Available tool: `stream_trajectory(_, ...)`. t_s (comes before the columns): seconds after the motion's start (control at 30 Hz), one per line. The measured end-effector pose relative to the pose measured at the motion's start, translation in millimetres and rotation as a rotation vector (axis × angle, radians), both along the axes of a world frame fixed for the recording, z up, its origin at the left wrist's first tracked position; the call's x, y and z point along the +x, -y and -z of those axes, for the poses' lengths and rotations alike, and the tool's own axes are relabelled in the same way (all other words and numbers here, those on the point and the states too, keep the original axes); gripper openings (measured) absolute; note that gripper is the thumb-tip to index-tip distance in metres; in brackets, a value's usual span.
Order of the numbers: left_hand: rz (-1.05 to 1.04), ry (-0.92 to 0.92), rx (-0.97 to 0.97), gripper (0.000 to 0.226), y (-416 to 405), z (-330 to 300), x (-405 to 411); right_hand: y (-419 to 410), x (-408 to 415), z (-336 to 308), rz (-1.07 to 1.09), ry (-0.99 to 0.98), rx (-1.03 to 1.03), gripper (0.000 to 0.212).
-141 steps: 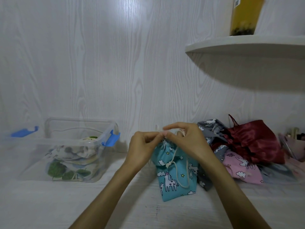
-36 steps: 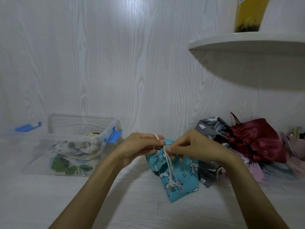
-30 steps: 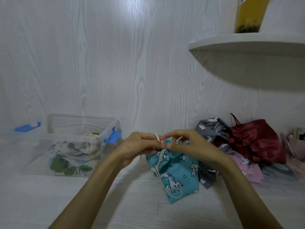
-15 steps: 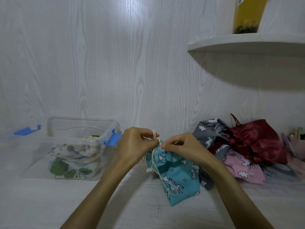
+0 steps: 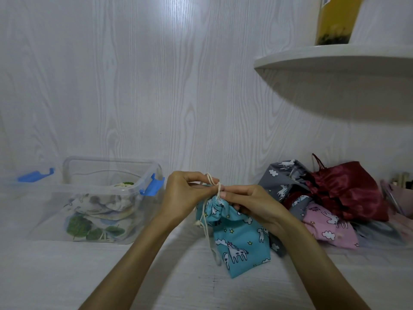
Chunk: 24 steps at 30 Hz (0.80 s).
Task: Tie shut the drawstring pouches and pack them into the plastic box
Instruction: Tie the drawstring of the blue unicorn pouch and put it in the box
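Nearest, stretched from the lower edge: two bare forearms over the pale wood-grain surface (image 5: 55, 276). Just below the fingers, hanging from the grip and lying slanted on the surface: teal unicorn pouch (image 5: 239, 240), neck gathered. At the neck, left hand (image 5: 183, 198) and right hand (image 5: 252, 204) close together, fingers curled, each pinching the cream drawstring (image 5: 213, 182); one loop up over the left fingers (image 5: 201, 178), loose ends dangling below. Left of the fingers, apart from them: clear plastic box (image 5: 98, 238) with blue latches, folded patterned pouches inside. Right of the fingers: heap of grey pouch (image 5: 279, 182), pink pouch (image 5: 324, 227) and dark red satin pouch (image 5: 348, 193). Farther, above right: white shelf (image 5: 335, 57) bearing a yellow container (image 5: 335, 21). Behind everything: white panelled wall (image 5: 156, 86).
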<state>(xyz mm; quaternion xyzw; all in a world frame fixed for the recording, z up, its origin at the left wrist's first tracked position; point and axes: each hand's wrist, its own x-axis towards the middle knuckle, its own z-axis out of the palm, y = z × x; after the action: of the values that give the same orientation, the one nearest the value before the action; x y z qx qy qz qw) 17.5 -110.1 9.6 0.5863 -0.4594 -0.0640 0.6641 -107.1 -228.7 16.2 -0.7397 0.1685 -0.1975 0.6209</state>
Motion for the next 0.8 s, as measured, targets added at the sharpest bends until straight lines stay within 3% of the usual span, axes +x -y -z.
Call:
stream_trajectory(0.23, 0.131, -0.014, 0.052, 0.009, -2, 0, 8, 1, 5, 0, 0.059, 0.042, -0.048, 0.007)
stream_trajectory(0.37, 0.203, 0.009, 0.124, 0.006, 0, 2, 8, -7, 10, 3, 0.327, 0.077, -0.59, 0.011)
stream_trajectory(0.47, 0.229, 0.022, 0.144, 0.012, 1, 0, 7, -8, 10, 7, 0.436, 0.173, -0.69, 0.014)
stream_trajectory(0.57, 0.226, 0.053, 0.17, 0.011, 1, 0, 7, 1, 6, 8, 0.666, 0.067, -1.018, 0.015)
stream_trajectory(0.63, 0.236, 0.051, 0.174, 0.008, 3, 0, 4, 3, 3, 6, 0.774, 0.053, -1.123, 0.012)
stream_trajectory(0.73, 0.208, 0.071, 0.189, 0.007, 7, 4, 4, 3, 4, 7, 0.784, 0.095, -1.031, 0.008)
stream_trajectory(0.8, 0.184, 0.099, 0.226, 0.011, 7, 4, 7, 3, 7, 2, 0.604, 0.065, -0.638, 0.018)
